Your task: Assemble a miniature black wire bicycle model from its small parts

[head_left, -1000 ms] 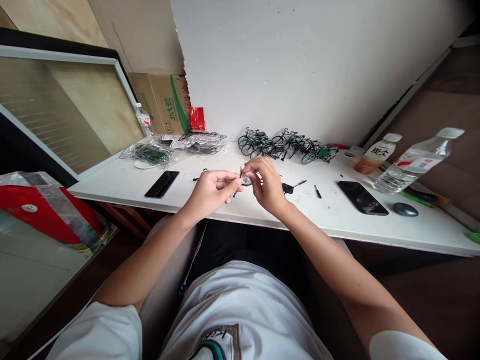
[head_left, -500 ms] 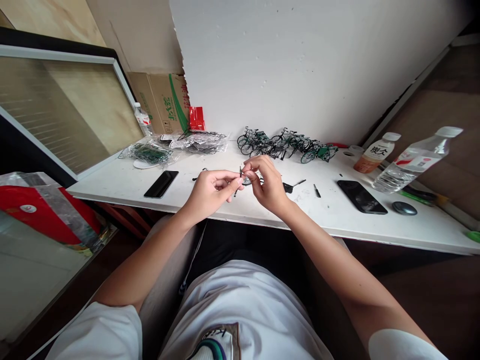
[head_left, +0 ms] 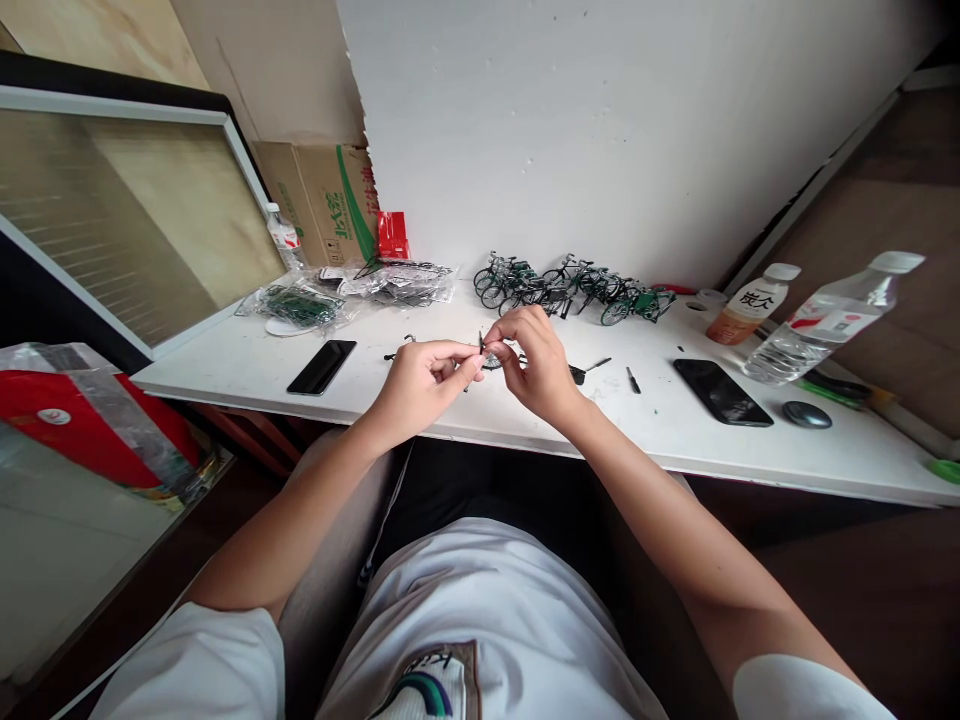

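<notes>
My left hand (head_left: 424,385) pinches a small dark part (head_left: 481,343) between thumb and fingertips, above the front of the white table. At the other side of the same part, my right hand (head_left: 534,365) has its thumb and forefinger closed on it, so the fingertips of both hands nearly meet. The part is too small to make out fully. Behind and between the hands a small spoked wheel (head_left: 492,361) lies on the table. A dark piece (head_left: 577,375) shows just right of my right hand, with a thin black rod (head_left: 598,364) beside it.
Several miniature bicycles (head_left: 637,304) stand by the wall. Plastic bags of parts (head_left: 300,305) lie back left, near a cardboard box (head_left: 319,200). A phone (head_left: 322,367) is at left, another phone (head_left: 721,392) at right, with a water bottle (head_left: 817,325) and a drink bottle (head_left: 754,305).
Both hands stay nearly where they were, still together at the small part. The dark piece that hung below my left fingertips shows less now.
</notes>
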Motion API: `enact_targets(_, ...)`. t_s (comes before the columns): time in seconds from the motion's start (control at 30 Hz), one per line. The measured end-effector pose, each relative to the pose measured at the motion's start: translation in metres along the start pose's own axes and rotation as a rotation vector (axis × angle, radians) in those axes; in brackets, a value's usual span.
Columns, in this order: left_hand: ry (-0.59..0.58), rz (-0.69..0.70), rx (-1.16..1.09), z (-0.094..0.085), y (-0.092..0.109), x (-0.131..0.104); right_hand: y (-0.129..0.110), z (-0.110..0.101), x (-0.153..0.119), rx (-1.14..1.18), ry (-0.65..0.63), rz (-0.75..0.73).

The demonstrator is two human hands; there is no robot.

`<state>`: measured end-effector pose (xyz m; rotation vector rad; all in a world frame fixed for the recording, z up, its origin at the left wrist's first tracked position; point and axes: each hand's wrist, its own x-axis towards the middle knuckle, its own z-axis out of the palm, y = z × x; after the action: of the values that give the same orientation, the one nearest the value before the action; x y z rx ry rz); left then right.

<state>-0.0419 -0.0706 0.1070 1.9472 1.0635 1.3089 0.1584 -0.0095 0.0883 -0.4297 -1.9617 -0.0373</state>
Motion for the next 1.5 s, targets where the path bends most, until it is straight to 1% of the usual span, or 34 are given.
enact_targets(0.23,-0.035,0.026,0.032,-0.004,0.002,-0.001,0.0,0.0,-0.001,0.034,0.005,0.025)
enact_targets(0.43,-0.053,0.029,0.047,-0.005,0.004,-0.002,-0.004,0.001,0.0,0.074,0.022,0.016)
enact_targets(0.63,-0.053,0.04,0.059,-0.003,0.007,-0.003,-0.009,0.003,0.0,0.122,0.049,0.095)
enact_targets(0.87,-0.07,0.08,0.133,-0.003,0.011,-0.002,-0.008,-0.001,0.0,0.082,0.009,0.048)
enact_targets(1.0,-0.072,0.071,0.13,-0.001,0.006,-0.002,-0.008,-0.002,0.001,0.044,0.018,0.019)
enact_targets(1.1,-0.061,0.006,0.092,0.001,-0.003,-0.001,-0.005,-0.001,0.001,0.022,-0.02,0.047)
enact_targets(1.2,-0.077,-0.06,0.034,0.003,-0.012,0.001,0.002,0.0,-0.002,0.025,-0.059,0.03)
enact_targets(1.3,-0.08,-0.097,-0.06,0.007,-0.019,0.004,0.008,0.002,-0.004,0.037,-0.07,0.027)
enact_targets(1.4,-0.041,-0.12,-0.142,0.012,-0.023,0.006,0.013,0.004,-0.005,0.093,-0.063,0.093)
enact_targets(1.5,-0.009,-0.148,-0.206,0.017,-0.026,0.009,0.017,0.005,-0.006,0.219,-0.087,0.215)
